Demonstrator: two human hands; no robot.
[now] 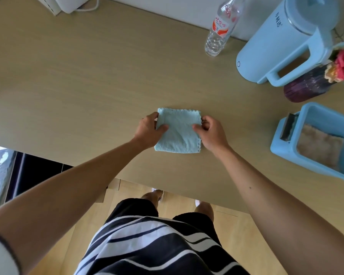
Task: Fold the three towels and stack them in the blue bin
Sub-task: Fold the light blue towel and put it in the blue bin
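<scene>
Head view: one light blue towel (179, 133), folded square, flat at table (87, 76) centre. Two hands: left hand (149, 131) pinches towel's left edge, thumb on top; right hand (212, 134) pinches right edge. One blue bin (285, 155) at right, one brown towel (322, 147) inside.

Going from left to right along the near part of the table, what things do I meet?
Left hand, light blue towel, right hand, blue bin holding a brown towel.

A home room: wooden table (87, 76) bearing a kettle (282, 44), water bottle (220, 28) and flower vase (306, 86).
</scene>
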